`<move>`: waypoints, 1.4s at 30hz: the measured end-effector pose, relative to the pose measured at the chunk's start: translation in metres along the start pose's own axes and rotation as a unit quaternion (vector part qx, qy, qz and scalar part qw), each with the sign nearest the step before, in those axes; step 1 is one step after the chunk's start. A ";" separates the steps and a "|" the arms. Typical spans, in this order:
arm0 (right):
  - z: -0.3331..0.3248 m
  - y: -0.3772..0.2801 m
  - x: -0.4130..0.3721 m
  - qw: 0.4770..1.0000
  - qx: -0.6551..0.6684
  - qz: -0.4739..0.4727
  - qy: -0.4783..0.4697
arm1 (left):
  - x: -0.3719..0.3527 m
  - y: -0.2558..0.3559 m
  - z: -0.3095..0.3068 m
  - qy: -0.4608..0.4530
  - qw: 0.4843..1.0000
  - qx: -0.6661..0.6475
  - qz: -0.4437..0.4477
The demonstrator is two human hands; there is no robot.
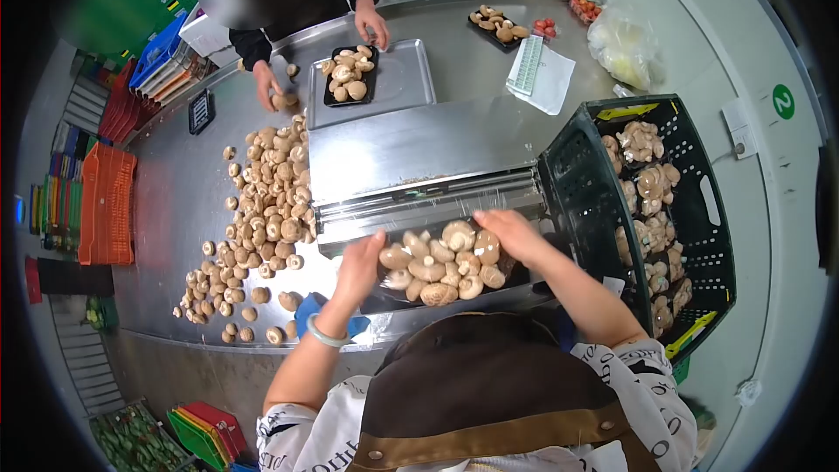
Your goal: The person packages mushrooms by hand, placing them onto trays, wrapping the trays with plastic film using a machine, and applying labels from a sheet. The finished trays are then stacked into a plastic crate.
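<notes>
Four hands are showing over the table: the person's own left hand (358,269) and right hand (511,234), plus the co-worker's hands (371,24), two of them. Three shallow black plastic trays of brown mushrooms are lying out: the nearest tray (389,299), carrying roughly a dozen caps, a middle tray (329,96) and a far tray (491,42). One dark green slatted plastic crate (581,197) is standing at the right, its filled trays overlapping too much for counting. The loose brown mushrooms (271,201) are spreading in a heap far too numerous for counting. One pale green bangle (325,333), one white paper sheet (552,79) and one clear plastic bag (622,44) are also showing.
</notes>
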State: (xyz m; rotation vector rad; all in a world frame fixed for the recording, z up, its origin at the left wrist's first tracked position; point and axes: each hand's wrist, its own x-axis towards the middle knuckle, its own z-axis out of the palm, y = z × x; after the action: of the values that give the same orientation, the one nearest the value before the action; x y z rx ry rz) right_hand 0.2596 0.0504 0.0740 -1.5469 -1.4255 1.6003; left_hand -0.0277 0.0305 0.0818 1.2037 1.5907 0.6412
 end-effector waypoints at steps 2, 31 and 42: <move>0.011 0.019 -0.011 0.993 -0.113 0.033 0.010 | 0.004 -0.052 0.025 0.021 0.998 0.003 0.057; 0.100 0.249 -0.083 0.825 -0.055 0.059 0.560 | 0.020 -0.094 0.117 0.016 0.845 0.376 0.380; 0.090 0.040 -0.189 0.542 0.710 -0.105 -0.437 | -0.087 -0.017 0.126 -0.522 0.746 -0.403 0.096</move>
State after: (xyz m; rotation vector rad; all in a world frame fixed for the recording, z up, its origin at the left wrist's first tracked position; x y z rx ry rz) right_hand 0.2325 -0.1595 0.0983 0.4606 -0.0875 2.3381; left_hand 0.0822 -0.0741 0.0562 0.7708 0.1554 0.5215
